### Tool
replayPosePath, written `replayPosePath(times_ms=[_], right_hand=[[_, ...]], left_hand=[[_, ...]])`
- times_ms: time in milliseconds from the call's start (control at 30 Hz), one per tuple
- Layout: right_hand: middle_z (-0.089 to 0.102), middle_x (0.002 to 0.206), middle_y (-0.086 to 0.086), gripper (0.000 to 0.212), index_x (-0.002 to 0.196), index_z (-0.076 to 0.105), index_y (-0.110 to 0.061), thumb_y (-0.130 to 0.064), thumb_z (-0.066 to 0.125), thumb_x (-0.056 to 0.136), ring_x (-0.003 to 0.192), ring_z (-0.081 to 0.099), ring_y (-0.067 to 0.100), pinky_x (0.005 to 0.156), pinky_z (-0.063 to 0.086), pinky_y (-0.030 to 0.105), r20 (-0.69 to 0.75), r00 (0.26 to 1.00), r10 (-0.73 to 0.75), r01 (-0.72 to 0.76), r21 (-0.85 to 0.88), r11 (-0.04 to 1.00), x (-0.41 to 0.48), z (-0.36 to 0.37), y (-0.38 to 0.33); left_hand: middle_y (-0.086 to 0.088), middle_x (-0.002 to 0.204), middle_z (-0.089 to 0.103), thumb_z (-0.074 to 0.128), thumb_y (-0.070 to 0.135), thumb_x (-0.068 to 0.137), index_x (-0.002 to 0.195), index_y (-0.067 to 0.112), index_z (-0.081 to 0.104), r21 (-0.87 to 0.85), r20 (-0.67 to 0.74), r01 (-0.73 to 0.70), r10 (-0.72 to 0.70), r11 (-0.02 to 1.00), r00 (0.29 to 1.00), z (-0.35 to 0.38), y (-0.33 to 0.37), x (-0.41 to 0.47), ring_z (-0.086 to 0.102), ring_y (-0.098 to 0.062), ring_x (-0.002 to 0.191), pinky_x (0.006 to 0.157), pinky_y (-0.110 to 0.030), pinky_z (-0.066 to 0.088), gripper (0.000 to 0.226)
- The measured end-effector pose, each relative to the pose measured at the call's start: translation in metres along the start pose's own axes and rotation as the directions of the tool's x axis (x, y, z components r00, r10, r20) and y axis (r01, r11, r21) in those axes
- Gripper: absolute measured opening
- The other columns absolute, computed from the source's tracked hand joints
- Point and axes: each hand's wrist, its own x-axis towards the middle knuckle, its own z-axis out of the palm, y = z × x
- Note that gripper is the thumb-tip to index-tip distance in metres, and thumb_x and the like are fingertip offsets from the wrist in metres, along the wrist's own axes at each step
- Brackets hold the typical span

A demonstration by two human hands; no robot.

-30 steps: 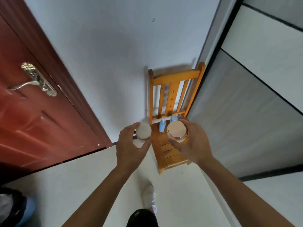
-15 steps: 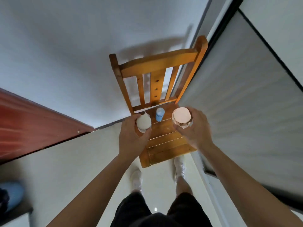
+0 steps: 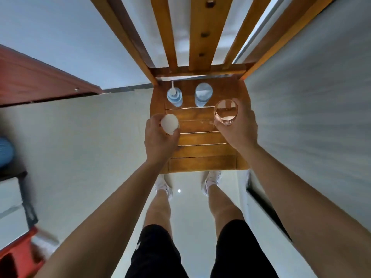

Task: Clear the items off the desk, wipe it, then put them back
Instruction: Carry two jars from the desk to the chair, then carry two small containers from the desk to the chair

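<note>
Our left hand (image 3: 160, 137) grips a white-lidded jar (image 3: 169, 124) and our right hand (image 3: 239, 127) grips a rose-lidded jar (image 3: 225, 112), both over the chair seat (image 3: 200, 149). Two blue bottles (image 3: 174, 96) stand just beyond our fingers.

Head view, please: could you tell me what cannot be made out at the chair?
All in the head view:
- White-lidded jar: body hidden under its lid and the left hand.
- Copper-lidded jar: whether it touches the seat, hidden by the right hand.
- Chair: backrest top cut off by the upper edge.
- Pump bottle and blue bottle: labels unseen from above.
- Blue shape, left edge: blurred.
</note>
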Motion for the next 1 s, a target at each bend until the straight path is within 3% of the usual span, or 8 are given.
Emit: replayPosePath(times_ms=[133, 200, 233, 300, 367, 533, 800, 1000], right_hand=[[0.054, 0.141, -0.007, 0.079, 0.141, 0.042, -0.033, -0.055, 0.08, 0.075, 0.118, 0.055, 0.011, 0.08, 0.028, 0.001, -0.026, 1.0, 0.006, -0.005, 0.033, 0.999, 0.025, 0.034, 0.013], [0.055, 0.141, -0.005, 0.077, 0.142, 0.043, -0.031, -0.05, 0.081, 0.078, 0.105, 0.055, 0.002, 0.065, 0.031, -0.004, -0.038, 0.999, 0.033, -0.032, 0.037, 0.999, 0.04, 0.047, 0.017], [0.054, 0.142, -0.004, 0.077, 0.143, 0.043, -0.029, -0.049, 0.08, 0.079, 0.105, 0.056, 0.002, 0.065, 0.037, -0.003, -0.046, 0.998, 0.049, -0.048, 0.034, 0.998, 0.048, 0.053, 0.019], [0.05, 0.147, -0.003, 0.078, 0.145, 0.042, -0.027, -0.047, 0.08, 0.08, 0.125, 0.053, 0.012, 0.089, 0.051, 0.014, -0.063, 0.996, 0.069, -0.069, 0.004, 0.998, 0.064, 0.06, 0.023], [0.046, 0.15, -0.002, 0.081, 0.148, 0.038, -0.024, -0.045, 0.079, 0.081, 0.136, 0.046, 0.019, 0.106, 0.048, 0.031, -0.081, 0.993, 0.082, -0.083, -0.011, 0.996, 0.08, 0.063, 0.026], [0.05, 0.143, 0.008, 0.076, 0.146, 0.039, -0.015, -0.041, 0.076, 0.085, 0.128, 0.051, 0.025, 0.101, 0.046, 0.031, -0.174, 0.97, 0.173, -0.171, 0.028, 0.985, 0.109, 0.069, 0.035], [0.028, 0.161, 0.009, 0.098, 0.158, 0.015, -0.02, -0.038, 0.077, 0.085, 0.146, 0.033, 0.031, 0.111, 0.04, 0.046, 0.001, 0.992, 0.128, -0.127, -0.063, 0.99, 0.093, 0.06, 0.055], [0.005, 0.169, 0.009, 0.074, 0.159, 0.011, -0.023, -0.06, 0.038, 0.101, 0.153, 0.016, 0.035, 0.114, 0.031, 0.058, -0.136, 0.99, -0.036, 0.016, -0.148, 0.989, 0.028, 0.004, 0.019]], left_hand=[[0.006, 0.132, 0.054, 0.077, 0.042, 0.08, 0.131, 0.03, 0.045, -0.005, -0.042, 0.026, -0.026, 1.0, 0.999, 0.034, -0.024, 0.033, 0.052, -0.011, 0.11, 0.09, -0.026, 0.046, 0.062], [0.007, 0.13, 0.055, 0.078, 0.042, 0.079, 0.131, 0.03, 0.045, 0.01, -0.09, 0.036, -0.035, 0.999, 0.995, 0.045, -0.035, 0.052, 0.051, -0.01, 0.108, 0.089, -0.026, 0.047, 0.062], [0.007, 0.13, 0.056, 0.078, 0.041, 0.079, 0.13, 0.03, 0.046, 0.021, -0.119, 0.042, -0.039, 0.999, 0.992, 0.048, -0.04, 0.06, 0.052, -0.011, 0.108, 0.089, -0.026, 0.047, 0.061], [0.007, 0.129, 0.057, 0.077, 0.042, 0.079, 0.131, 0.029, 0.046, 0.041, -0.176, 0.058, -0.05, 0.997, 0.983, 0.052, -0.048, 0.075, 0.054, -0.011, 0.11, 0.089, -0.026, 0.047, 0.061], [0.006, 0.13, 0.057, 0.076, 0.042, 0.08, 0.131, 0.028, 0.047, 0.051, -0.205, 0.06, -0.048, 0.997, 0.978, 0.054, -0.052, 0.09, 0.055, -0.013, 0.111, 0.09, -0.026, 0.048, 0.061], [0.004, 0.134, 0.056, 0.075, 0.04, 0.083, 0.135, 0.024, 0.046, 0.064, -0.185, 0.0, 0.012, 0.998, 0.983, 0.061, -0.05, 0.119, 0.054, -0.016, 0.118, 0.094, -0.024, 0.044, 0.061], [0.002, 0.153, 0.04, 0.072, 0.033, 0.089, 0.151, 0.026, 0.029, 0.073, 0.0, -0.107, 0.107, 0.992, 0.994, 0.051, -0.05, 0.11, 0.041, -0.02, 0.139, 0.11, -0.032, 0.033, 0.075], [-0.005, 0.166, 0.012, 0.044, 0.051, 0.101, 0.157, 0.02, 0.018, 0.311, -0.088, -0.225, 0.264, 0.923, 0.96, -0.019, -0.041, 0.045, 0.014, -0.025, 0.152, 0.12, -0.05, 0.022, 0.07]])
